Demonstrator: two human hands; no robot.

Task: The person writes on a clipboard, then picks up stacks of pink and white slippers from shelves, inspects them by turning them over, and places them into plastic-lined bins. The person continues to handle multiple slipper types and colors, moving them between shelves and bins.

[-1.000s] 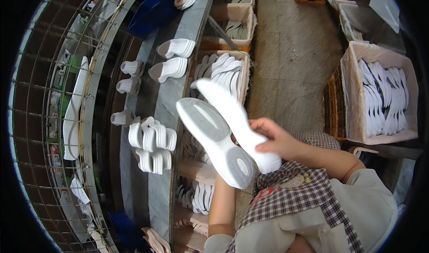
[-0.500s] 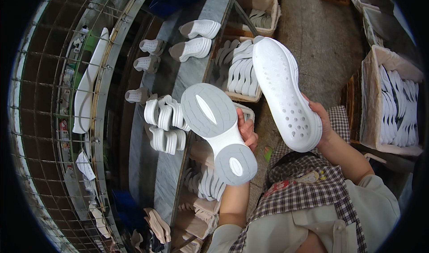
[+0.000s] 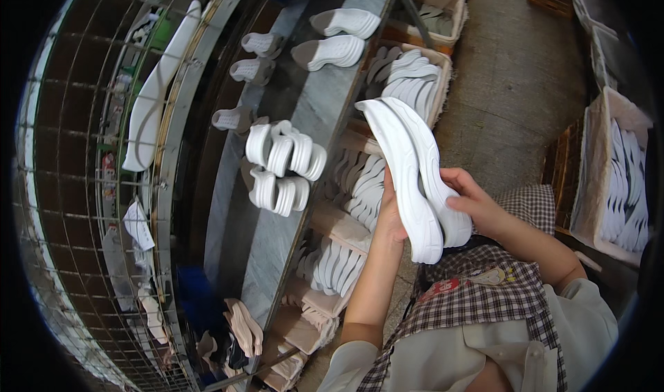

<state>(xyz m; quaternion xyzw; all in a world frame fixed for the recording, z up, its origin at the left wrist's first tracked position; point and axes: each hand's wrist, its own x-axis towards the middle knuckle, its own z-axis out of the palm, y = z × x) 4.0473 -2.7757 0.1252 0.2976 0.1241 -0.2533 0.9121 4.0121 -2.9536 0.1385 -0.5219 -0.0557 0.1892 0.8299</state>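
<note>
Pressing together two white shoe soles (image 3: 413, 177), both hands hold the pair upright-tilted above the lap. The left hand (image 3: 389, 215) lies behind the pair, its grip mostly hidden but seemingly curled on the back edge; the right hand (image 3: 477, 205) pinches the front sole with fingers wrapped over it. Beyond, a cardboard box (image 3: 443, 80) holds more soles beside the grey tabletop (image 3: 311, 101); another box (image 3: 595, 163) stands right.
</note>
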